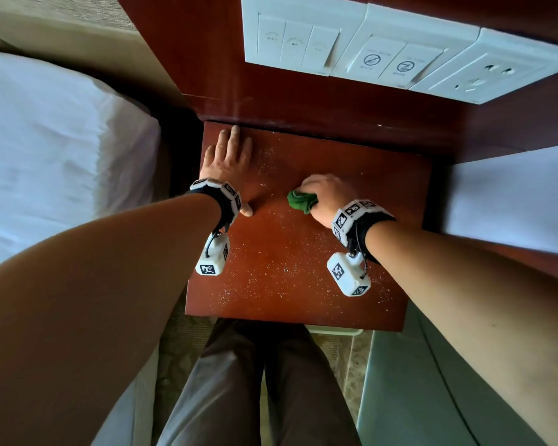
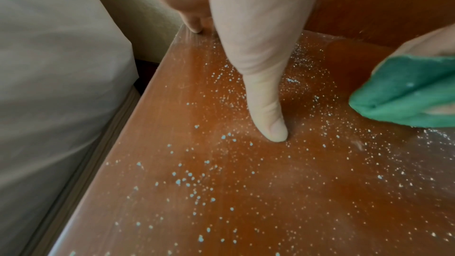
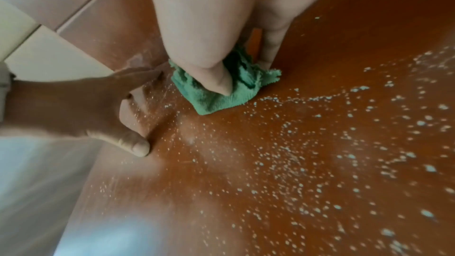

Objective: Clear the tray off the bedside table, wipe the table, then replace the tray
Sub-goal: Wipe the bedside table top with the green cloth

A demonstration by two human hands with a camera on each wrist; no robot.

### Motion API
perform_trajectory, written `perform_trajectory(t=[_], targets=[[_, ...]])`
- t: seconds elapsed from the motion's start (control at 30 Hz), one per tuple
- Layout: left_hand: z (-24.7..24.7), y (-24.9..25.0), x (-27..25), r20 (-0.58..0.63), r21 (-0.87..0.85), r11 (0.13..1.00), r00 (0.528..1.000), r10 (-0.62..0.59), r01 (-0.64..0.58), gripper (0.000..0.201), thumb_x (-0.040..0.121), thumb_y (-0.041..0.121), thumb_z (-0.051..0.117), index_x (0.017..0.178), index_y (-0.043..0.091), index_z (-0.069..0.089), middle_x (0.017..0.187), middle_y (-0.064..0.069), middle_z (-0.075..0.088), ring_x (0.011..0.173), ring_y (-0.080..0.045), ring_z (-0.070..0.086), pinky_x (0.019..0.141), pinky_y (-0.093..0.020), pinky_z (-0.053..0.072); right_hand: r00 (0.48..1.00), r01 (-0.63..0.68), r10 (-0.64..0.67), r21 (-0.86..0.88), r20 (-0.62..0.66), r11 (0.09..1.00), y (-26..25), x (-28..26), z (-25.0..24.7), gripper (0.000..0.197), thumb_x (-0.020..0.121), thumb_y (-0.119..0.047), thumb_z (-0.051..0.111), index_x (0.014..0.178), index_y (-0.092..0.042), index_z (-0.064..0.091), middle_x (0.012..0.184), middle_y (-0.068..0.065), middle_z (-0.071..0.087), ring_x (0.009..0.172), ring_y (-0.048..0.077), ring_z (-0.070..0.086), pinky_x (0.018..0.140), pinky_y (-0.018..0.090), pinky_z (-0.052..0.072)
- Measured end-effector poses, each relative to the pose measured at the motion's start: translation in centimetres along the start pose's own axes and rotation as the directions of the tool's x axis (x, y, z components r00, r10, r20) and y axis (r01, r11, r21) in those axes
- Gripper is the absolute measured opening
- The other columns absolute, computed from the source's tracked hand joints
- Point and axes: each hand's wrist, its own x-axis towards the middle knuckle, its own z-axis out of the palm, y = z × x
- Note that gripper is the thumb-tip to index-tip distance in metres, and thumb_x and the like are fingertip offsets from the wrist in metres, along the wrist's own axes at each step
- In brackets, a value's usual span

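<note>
The red-brown bedside table [image 1: 290, 252] carries a scatter of small white droplets [image 2: 192, 182] across most of its top. My right hand [image 1: 326, 194] grips a bunched green cloth [image 1: 300, 201] and presses it onto the middle of the table; the cloth [image 3: 221, 89] shows under the thumb in the right wrist view. My left hand [image 1: 229, 162] lies flat with straight fingers on the table's far left corner, its thumb [image 2: 268, 116] pointing along the surface. The green cloth [image 2: 406, 92] sits to the right of that thumb. No tray is in view.
A white-sheeted bed [image 1: 55, 149] lies left of the table and another white surface [image 1: 509, 201] to its right. A panel of white switches and a socket [image 1: 384, 49] is fixed to the wooden wall behind. My legs [image 1: 255, 387] stand at the table's front edge.
</note>
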Motion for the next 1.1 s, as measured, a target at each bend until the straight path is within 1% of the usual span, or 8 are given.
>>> perform_trajectory(t=[0.1, 0.2, 0.33, 0.47, 0.67, 0.8, 0.97, 1.1], targets=[[-0.1, 0.1, 0.0, 0.007, -0.001, 1.000, 1.000, -0.004, 0.004, 0.161, 0.039, 0.068, 0.087, 0.154, 0.017, -0.013, 0.159, -0.012, -0.024, 0.149, -0.033, -0.011, 0.121, -0.048, 0.008, 0.994, -0.074, 0.069, 0.056, 0.089, 0.996, -0.1, -0.5, -0.7, 0.028, 0.089, -0.012, 0.061, 0.112, -0.025, 0.071, 0.115, -0.008, 0.067, 0.101, 0.014, 0.062, 0.073, 0.019, 0.038], [0.0, 0.1, 0.0, -0.010, 0.010, 1.000, 1.000, -0.004, 0.005, 0.162, 0.037, 0.070, 0.086, 0.155, 0.016, -0.011, 0.160, -0.013, -0.021, 0.149, -0.034, -0.009, 0.120, -0.048, 0.011, 0.954, -0.290, 0.299, 0.316, 0.023, 0.903, 0.1, -0.4, -1.9, 0.029, 0.086, -0.014, 0.063, 0.114, -0.020, 0.068, 0.106, -0.004, 0.068, 0.093, 0.014, 0.063, 0.073, 0.021, 0.047], [0.0, 0.1, 0.0, -0.006, 0.003, 1.000, 1.000, -0.004, 0.004, 0.162, 0.037, 0.070, 0.086, 0.154, 0.016, -0.012, 0.160, -0.012, -0.022, 0.149, -0.033, -0.009, 0.121, -0.049, 0.012, 0.787, -0.392, 0.531, 0.410, -0.313, 0.823, 1.3, 1.0, -2.9, 0.024, 0.084, -0.024, 0.060, 0.103, -0.011, 0.068, 0.107, 0.007, 0.061, 0.096, 0.025, 0.061, 0.068, 0.020, 0.036], [0.1, 0.1, 0.1, 0.003, -0.005, 1.000, 1.000, -0.008, 0.008, 0.161, 0.039, 0.066, 0.088, 0.154, 0.016, -0.014, 0.159, -0.013, -0.024, 0.149, -0.033, -0.011, 0.121, -0.050, 0.011, 0.673, -0.515, 0.672, 0.456, -0.308, 0.725, 1.0, 2.6, -2.3, 0.028, 0.087, -0.021, 0.057, 0.112, -0.011, 0.066, 0.118, 0.011, 0.059, 0.107, 0.030, 0.058, 0.082, 0.030, 0.042], [0.0, 0.1, -0.1, 0.002, -0.037, 0.999, 1.000, -0.013, 0.013, 0.161, 0.037, 0.060, 0.091, 0.155, 0.017, -0.011, 0.160, -0.010, -0.023, 0.149, -0.031, -0.011, 0.120, -0.049, 0.009, 0.725, -0.421, 0.584, 0.435, -0.366, 0.796, -2.8, 5.3, -0.4, 0.025, 0.090, -0.023, 0.059, 0.109, -0.011, 0.067, 0.121, 0.007, 0.059, 0.108, 0.026, 0.059, 0.087, 0.028, 0.043], [0.3, 0.0, 0.1, -0.012, -0.050, 0.999, 1.000, -0.009, 0.008, 0.162, 0.036, 0.060, 0.091, 0.155, 0.017, -0.010, 0.160, -0.010, -0.022, 0.149, -0.031, -0.011, 0.121, -0.049, 0.009, 0.842, -0.293, 0.420, 0.367, -0.338, 0.883, -4.1, 6.3, 0.4, 0.026, 0.083, -0.016, 0.060, 0.107, -0.013, 0.068, 0.121, 0.004, 0.059, 0.107, 0.028, 0.058, 0.088, 0.034, 0.049], [0.0, 0.1, -0.1, -0.006, -0.048, 0.999, 1.000, -0.011, 0.011, 0.160, 0.038, 0.060, 0.091, 0.155, 0.018, -0.010, 0.161, -0.009, -0.020, 0.150, -0.031, -0.010, 0.121, -0.048, 0.010, 0.945, -0.082, 0.126, 0.154, -0.303, 0.985, -3.7, 4.9, 1.1, 0.007, 0.079, -0.013, 0.059, 0.074, -0.015, 0.065, 0.093, -0.010, 0.064, 0.078, 0.020, 0.061, 0.054, 0.023, 0.040], [0.0, 0.0, -0.3, -0.004, -0.046, 0.999, 1.000, -0.003, 0.002, 0.158, 0.041, 0.061, 0.090, 0.154, 0.018, -0.011, 0.160, -0.011, -0.021, 0.149, -0.033, -0.011, 0.121, -0.049, 0.009, 1.000, -0.005, 0.006, 0.056, -0.024, 0.998, -2.5, 2.8, 0.8, 0.020, 0.085, -0.020, 0.068, 0.102, -0.029, 0.072, 0.105, -0.018, 0.065, 0.085, 0.008, 0.059, 0.064, 0.014, 0.039]])
